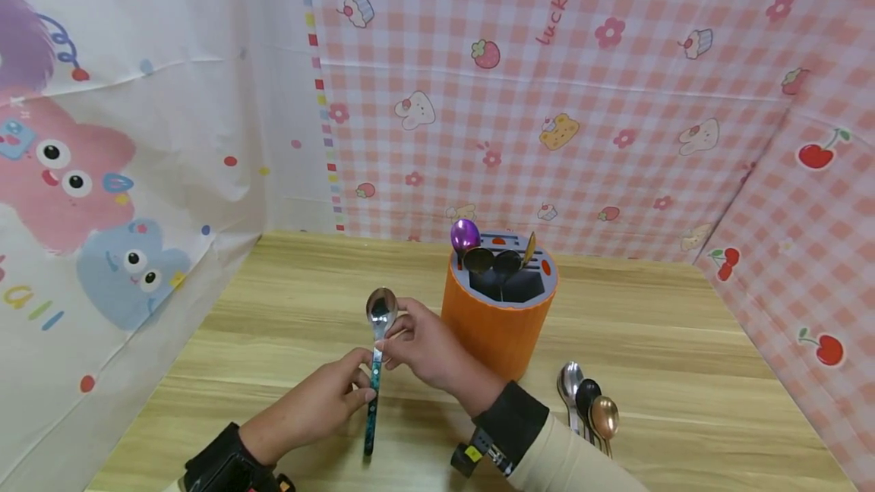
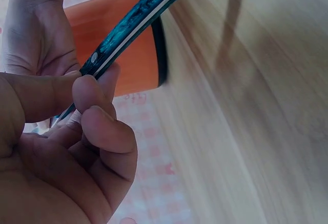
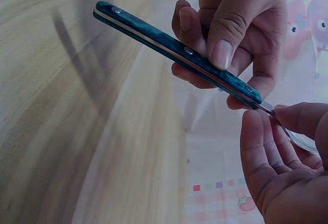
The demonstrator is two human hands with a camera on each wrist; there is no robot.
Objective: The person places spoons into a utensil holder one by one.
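A spoon (image 1: 375,370) with a shiny steel bowl and a marbled teal handle is held up between both hands, bowl away from the body. My left hand (image 1: 326,395) pinches the handle between thumb and fingers. At the neck, just below the bowl, my right hand (image 1: 428,345) pinches the spoon from the other side. The right wrist view shows rivets along the handle (image 3: 169,49) and the thumb of the left hand (image 3: 236,29) pressed on it. Behind the right hand stands an orange utensil holder (image 1: 499,332).
The holder's grey slotted top carries a purple spoon (image 1: 465,235), dark spoons (image 1: 507,263) and a gold utensil (image 1: 529,249). On the wooden table (image 1: 683,370) to the right lie a silver spoon (image 1: 570,386), a black spoon (image 1: 586,398) and a copper-coloured spoon (image 1: 604,417). Patterned cloths (image 1: 519,97) enclose the table.
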